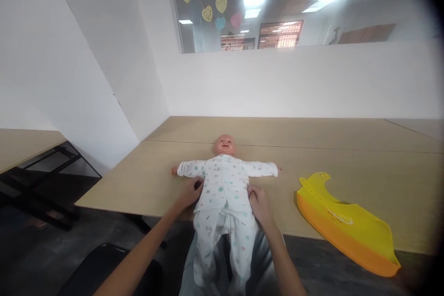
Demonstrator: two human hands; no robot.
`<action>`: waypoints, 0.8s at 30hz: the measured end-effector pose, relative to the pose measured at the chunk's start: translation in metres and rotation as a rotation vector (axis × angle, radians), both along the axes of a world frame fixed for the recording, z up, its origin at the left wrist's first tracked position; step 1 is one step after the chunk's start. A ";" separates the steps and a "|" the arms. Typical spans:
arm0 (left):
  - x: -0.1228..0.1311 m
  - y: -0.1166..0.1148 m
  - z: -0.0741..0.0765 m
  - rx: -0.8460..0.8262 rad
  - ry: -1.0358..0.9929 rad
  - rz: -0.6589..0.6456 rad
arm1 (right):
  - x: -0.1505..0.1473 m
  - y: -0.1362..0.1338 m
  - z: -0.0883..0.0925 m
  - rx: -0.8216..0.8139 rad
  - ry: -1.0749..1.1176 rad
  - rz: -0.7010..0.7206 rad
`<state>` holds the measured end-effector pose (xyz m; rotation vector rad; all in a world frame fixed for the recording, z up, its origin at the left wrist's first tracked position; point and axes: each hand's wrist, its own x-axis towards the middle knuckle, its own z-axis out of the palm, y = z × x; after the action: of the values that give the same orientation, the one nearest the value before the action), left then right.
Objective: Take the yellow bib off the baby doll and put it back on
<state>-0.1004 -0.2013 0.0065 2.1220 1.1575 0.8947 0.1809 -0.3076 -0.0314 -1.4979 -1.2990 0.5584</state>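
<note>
The wall (294, 78) stands behind the counter (121, 180), a wood-coloured surface with a seam running across it. The doll (224, 203) lies face up on the counter, head toward the wall and arms spread to both sides; its legs extend past the near edge, above the person's lap. The doll wears a white printed shirt (225, 180) and matching trousers (206, 240). The yellow-to-orange bib (347, 224) is positioned right of the doll, apart from it, with its lower end overhanging the edge. Right hand (260, 201): grip closed on the shirt's side. Left hand (192, 193): fingers curled against the shirt's opposite side; whether this grip pinches fabric cannot be determined.
</note>
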 end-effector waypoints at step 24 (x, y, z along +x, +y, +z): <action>-0.002 0.005 -0.008 -0.057 0.056 0.014 | 0.056 -0.067 0.038 0.152 0.199 -0.204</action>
<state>-0.1022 -0.1960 -0.0011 2.1074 1.2129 0.8032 0.2373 -0.3749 0.0062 -1.3917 -0.9994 0.4527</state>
